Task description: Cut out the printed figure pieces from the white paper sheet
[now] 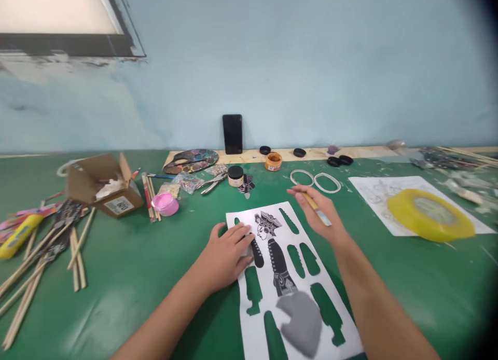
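Observation:
A white sheet (277,215) with several cut-out openings lies on the green table, printed with a black-and-white figure's head (267,225) and torso (278,264). My left hand (227,253) rests on the sheet's upper left part, fingers spread, beside a black printed piece (257,252). A small pale thing under its fingertips is mostly hidden. Above the sheet's right edge, my right hand (317,212) holds a craft knife (313,207) with a wooden-coloured handle, fingers closed round it. A blurred grey shape (299,323) covers the lower middle of the sheet.
Left are a cardboard box (120,196), wooden sticks (80,256) and a pink cup (165,204). Paint jars (273,162), a palette (190,161) and a phone (232,134) stand or lie at the back. A yellow tape roll (430,215) is on paper (369,189) at right.

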A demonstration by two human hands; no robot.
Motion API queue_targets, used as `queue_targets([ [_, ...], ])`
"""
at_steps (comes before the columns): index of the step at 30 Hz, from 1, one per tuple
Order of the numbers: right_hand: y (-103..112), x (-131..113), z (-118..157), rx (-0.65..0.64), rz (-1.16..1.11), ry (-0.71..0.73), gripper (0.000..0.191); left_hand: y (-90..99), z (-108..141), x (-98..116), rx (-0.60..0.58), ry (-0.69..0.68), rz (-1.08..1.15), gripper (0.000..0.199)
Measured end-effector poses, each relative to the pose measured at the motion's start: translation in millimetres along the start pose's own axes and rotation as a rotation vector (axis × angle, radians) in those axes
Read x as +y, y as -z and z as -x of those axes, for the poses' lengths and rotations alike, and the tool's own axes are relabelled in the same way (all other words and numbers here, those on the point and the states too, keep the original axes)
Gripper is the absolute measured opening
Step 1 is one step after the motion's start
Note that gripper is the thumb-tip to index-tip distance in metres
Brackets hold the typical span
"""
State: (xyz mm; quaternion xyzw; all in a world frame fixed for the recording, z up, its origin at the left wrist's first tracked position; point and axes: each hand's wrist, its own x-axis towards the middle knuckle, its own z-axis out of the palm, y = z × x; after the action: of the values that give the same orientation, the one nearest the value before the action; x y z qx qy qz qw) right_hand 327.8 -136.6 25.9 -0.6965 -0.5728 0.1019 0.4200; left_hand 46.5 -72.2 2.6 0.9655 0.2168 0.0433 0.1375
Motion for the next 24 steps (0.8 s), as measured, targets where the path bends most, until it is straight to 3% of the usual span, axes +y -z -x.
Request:
queue_targets([
  [5, 33.1, -38.4, 9.4, 0.011, -0.098, 0.091, 0.029, -21.1, 30.0, 47.0, 0.14, 0.348, -0.11, 0.04],
  [7, 31.0, -56.8, 17.6, -0.16, -0.034, 0.129, 0.031, -30.1, 33.2, 72.9, 0.232, 0.553, -0.165, 0.04],
  [9, 17.5, -67.9, 28.0, -0.361, 0.182, 0.135, 0.031, -35.9, 32.1, 99.5, 0.295, 0.686, -0.192, 0.043],
  [12, -13.3, -61.7, 42.3, -0.569, 0.471, 0.274, 0.037, -36.8, 30.1, 127.4, 0.314, 0.639, -0.125, 0.044],
  [15, -35.7, -33.1, 46.9, -0.615, 0.468, 0.44, 0.044, -33.1, 34.6, 129.0, 0.269, 0.453, -0.018, 0.036],
  [20, -37.2, 8.9, 39.4, -0.56, 0.197, 0.56, 0.035, -35.9, 43.7, 108.6, 0.251, 0.315, -0.029, 0.036],
  [24, -31.9, 7.0, 39.0, -0.3, 0.011, 0.501, 0.029, -40.9, 53.0, 119.4, 0.255, 0.39, 0.013, 0.034],
])
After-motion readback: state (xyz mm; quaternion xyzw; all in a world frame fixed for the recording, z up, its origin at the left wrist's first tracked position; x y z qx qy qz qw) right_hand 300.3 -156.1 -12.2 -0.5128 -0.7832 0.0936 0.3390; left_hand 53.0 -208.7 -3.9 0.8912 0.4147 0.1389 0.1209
